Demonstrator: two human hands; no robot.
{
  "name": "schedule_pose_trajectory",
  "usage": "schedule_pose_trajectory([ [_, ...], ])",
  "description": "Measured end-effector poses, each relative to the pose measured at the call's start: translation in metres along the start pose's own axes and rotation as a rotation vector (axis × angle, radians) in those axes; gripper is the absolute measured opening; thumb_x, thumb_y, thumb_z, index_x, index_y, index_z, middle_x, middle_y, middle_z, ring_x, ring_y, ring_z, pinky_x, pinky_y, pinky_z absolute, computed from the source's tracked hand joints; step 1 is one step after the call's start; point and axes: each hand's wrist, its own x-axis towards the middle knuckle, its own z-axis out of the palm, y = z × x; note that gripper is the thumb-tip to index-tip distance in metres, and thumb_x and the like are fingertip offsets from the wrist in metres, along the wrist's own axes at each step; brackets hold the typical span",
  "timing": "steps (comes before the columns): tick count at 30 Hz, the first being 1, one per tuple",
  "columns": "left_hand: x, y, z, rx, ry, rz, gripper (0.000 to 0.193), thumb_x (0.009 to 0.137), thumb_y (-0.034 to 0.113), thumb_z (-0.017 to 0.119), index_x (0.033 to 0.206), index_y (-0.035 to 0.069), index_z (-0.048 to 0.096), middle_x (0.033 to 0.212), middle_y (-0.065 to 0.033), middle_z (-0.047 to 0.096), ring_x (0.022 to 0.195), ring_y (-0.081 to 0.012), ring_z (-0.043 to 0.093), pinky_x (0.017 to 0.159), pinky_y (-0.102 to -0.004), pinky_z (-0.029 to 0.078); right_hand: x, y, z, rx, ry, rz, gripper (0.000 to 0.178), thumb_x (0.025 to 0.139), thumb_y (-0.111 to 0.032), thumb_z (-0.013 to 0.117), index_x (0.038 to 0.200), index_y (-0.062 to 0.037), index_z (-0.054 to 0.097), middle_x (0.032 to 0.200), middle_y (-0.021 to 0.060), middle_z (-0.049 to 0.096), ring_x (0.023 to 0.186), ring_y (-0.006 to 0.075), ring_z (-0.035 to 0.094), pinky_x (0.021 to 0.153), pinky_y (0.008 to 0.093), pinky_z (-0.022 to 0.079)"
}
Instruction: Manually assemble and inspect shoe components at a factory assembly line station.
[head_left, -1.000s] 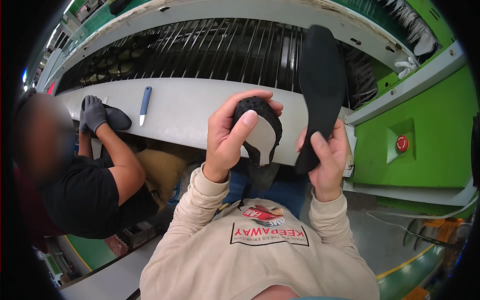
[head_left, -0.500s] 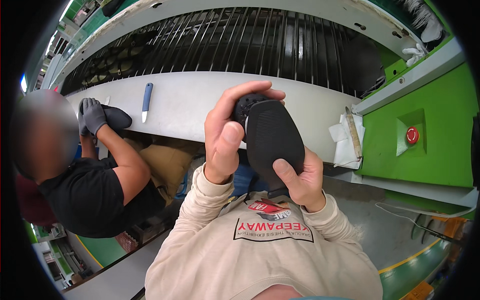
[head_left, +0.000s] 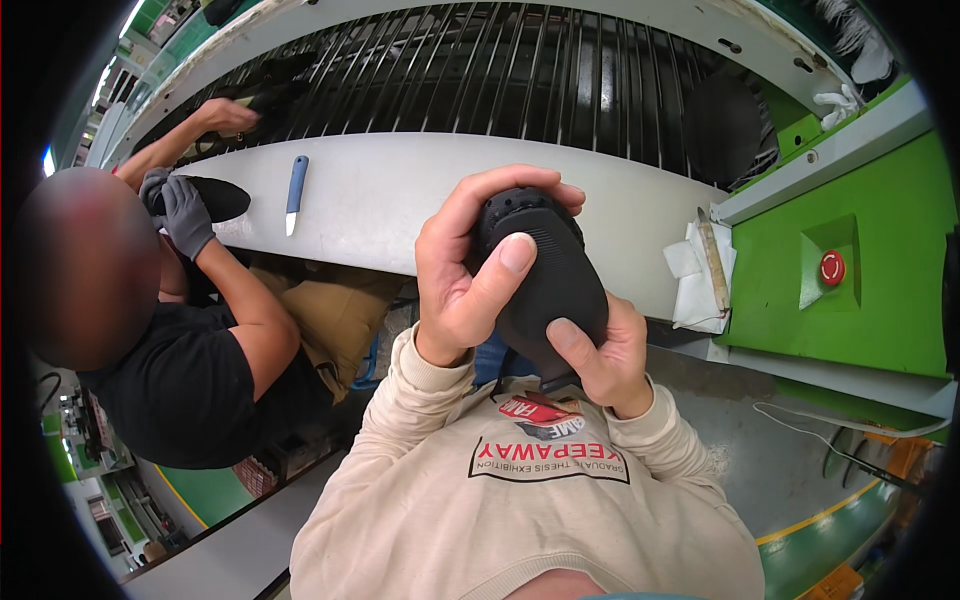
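In front of my chest I hold a black shoe [head_left: 552, 290], its ridged sole turned up toward me. My left hand [head_left: 490, 265] wraps its far end, thumb lying on the sole and fingers curled over a dotted black part. Gripping the near right side is my right hand [head_left: 610, 355], its thumb pressed on the sole. The fingers under the shoe are hidden. A knife [head_left: 295, 195] with a blue handle lies on the white worktop [head_left: 380, 205], left of my hands.
A co-worker [head_left: 210, 350] on the left holds a similar black piece in gloved hands. Another person's arm [head_left: 185, 140] reaches over the metal-rod conveyor [head_left: 450, 75]. To the right are a wooden-handled tool [head_left: 713, 260] on white paper and a green cabinet with a red button [head_left: 832, 267].
My left thumb has moved from beside the shoe onto its sole, and the shoe's far end has tilted slightly. Another person's arm has come in over the conveyor at left.
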Motion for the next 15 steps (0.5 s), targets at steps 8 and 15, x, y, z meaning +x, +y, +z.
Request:
schedule_pose_trajectory([
  [8, 0.0010, -0.0026, 0.0021, 0.002, 0.012, 0.017, 0.046, 0.104, 0.023, 0.065, 0.139, -0.007, 0.065, 0.123, -0.0240, 0.079, 0.109, -0.0275, 0.077, 0.097, -0.0409, 0.063, 0.0015, 0.0002, -0.0035, 0.012, -0.018, 0.003, 0.037, 0.109, -0.022, 0.075, 0.132, 0.0065, 0.072, 0.105, 0.0065, 0.079, 0.092, 0.0109, 0.071, 0.081, 0.0272, 0.057],
  [15, 0.0013, -0.0022, 0.0022, 0.000, 0.019, 0.003, 0.043, 0.105, 0.020, 0.064, 0.138, -0.008, 0.065, 0.121, -0.0240, 0.079, 0.108, -0.0273, 0.078, 0.096, -0.0406, 0.063, 0.0031, -0.0015, -0.0039, 0.015, -0.022, -0.006, 0.036, 0.109, -0.021, 0.075, 0.132, 0.0069, 0.072, 0.105, 0.0065, 0.080, 0.091, 0.0112, 0.071, 0.080, 0.0274, 0.057],
])
